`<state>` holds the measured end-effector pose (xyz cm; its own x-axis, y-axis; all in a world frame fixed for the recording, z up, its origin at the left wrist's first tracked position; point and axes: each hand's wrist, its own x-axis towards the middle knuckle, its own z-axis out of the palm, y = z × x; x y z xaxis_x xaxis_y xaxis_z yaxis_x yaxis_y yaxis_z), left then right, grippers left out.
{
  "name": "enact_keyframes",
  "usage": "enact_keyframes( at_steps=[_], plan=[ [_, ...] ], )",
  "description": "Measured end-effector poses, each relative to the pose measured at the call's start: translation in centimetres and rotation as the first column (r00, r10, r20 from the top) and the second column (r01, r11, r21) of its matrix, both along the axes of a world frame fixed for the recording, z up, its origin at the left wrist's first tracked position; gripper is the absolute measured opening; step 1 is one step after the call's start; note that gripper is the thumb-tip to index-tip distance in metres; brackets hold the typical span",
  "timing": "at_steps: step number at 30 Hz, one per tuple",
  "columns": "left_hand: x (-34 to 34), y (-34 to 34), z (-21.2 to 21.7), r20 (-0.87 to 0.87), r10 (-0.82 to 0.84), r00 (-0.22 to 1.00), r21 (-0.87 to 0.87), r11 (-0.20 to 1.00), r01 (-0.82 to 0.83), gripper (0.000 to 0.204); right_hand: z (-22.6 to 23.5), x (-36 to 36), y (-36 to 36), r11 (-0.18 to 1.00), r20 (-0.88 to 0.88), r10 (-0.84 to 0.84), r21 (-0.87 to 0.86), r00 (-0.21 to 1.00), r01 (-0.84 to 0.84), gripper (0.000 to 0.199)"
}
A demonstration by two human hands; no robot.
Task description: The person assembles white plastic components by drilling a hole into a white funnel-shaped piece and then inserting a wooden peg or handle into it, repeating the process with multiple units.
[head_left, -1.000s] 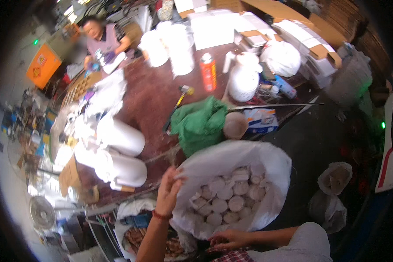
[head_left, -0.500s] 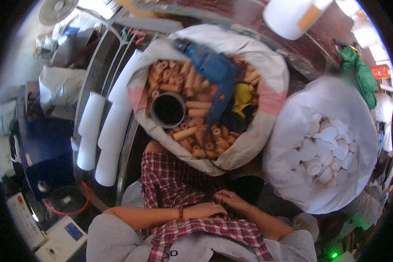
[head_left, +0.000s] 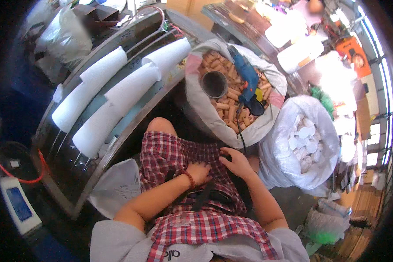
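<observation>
Rest the left hand [head_left: 199, 174] and right hand [head_left: 236, 163] loosely, both relaxed and apparently grasping nothing, at the plaid cloth [head_left: 161, 148] near centre, well clear of the black cord [head_left: 241, 130] hanging over the far-right sack [head_left: 205, 115].

1. At upper right we see a dark reddish-brown worktable [head_left: 249, 31], its far end washed out by glare.
2. To our left, a metal-rimmed, trough-like bench [head_left: 81, 198] runs diagonally.
3. Dark grey floor [head_left: 275, 196] shows right of centre.
4. Along the right side we find a long glaring white strip [head_left: 371, 37], bent by the lens; whether window or lamp, we cannot tell.
5. Below it are bright rectangular panes [head_left: 373, 133], apparently windows.
6. Beyond the worktable we make out an orange panel [head_left: 347, 46].
7. Our left edge sinks into deep bluish shade.
</observation>
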<state>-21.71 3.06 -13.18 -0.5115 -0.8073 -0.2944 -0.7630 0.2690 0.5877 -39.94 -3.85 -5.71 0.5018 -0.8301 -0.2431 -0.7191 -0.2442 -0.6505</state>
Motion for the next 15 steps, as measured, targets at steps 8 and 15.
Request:
enact_keyframes(
  at_steps=[8,15],
  plan=[
    [0.7,1.2,0.5,-0.179,-0.296,0.938,0.204,0.922,0.329,0.060,0.7,4.4,-3.8,0.977,-0.690,-0.201,-0.187,0.695,0.097,0.055],
    [2.4,1.8,0.5,-0.256,-0.290,0.922,0.152,0.930,0.334,0.054,-0.3,3.6,-8.0,0.977,-0.646,-0.038,0.136,0.763,0.164,0.057]
  ],
)
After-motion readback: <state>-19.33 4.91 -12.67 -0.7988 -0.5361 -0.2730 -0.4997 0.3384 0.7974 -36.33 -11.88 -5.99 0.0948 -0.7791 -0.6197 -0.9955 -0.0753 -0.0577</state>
